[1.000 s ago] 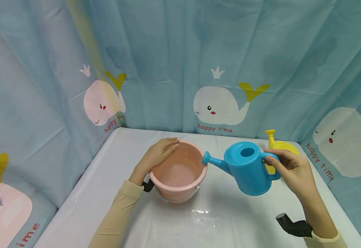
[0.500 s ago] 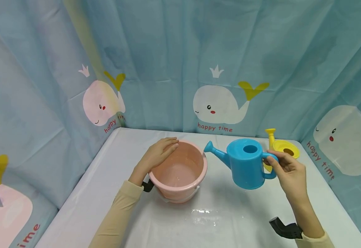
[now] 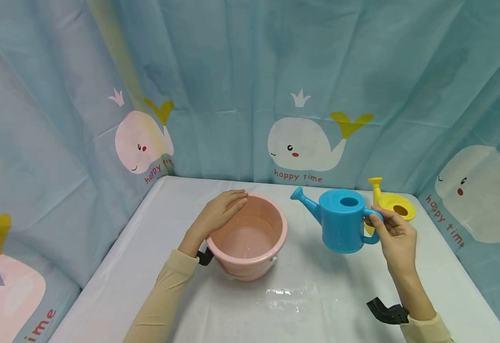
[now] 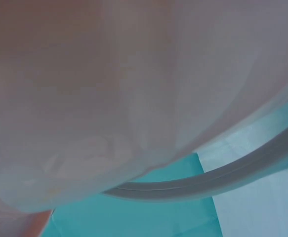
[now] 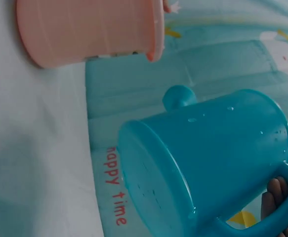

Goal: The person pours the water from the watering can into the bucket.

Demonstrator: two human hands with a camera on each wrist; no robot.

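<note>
A pink bucket [image 3: 247,267] with a pale handle stands upright on the table, a little water visible inside. My left hand [image 3: 219,212] rests on its left rim, fingers fairly straight. To the right, my right hand [image 3: 395,238] grips the handle of a blue watering can [image 3: 342,226], holding it above the table, nearly upright. Its spout points left, beyond the bucket's right rim. Water drops dot the watering can [image 5: 218,143] in the right wrist view. Close to the camera, the bucket's side [image 4: 134,98] fills much of the left wrist view.
Behind my right hand is a yellow watering can [image 3: 391,202], partly hidden. A wet patch [image 3: 286,297] shines on the white table [image 3: 241,317] in front of the bucket. Blue curtains [image 3: 215,85] with whale prints enclose the back and sides.
My right hand has moved left and away from me with the blue watering can, whose spout has tipped up to level the body. The left hand and bucket have stayed still.
</note>
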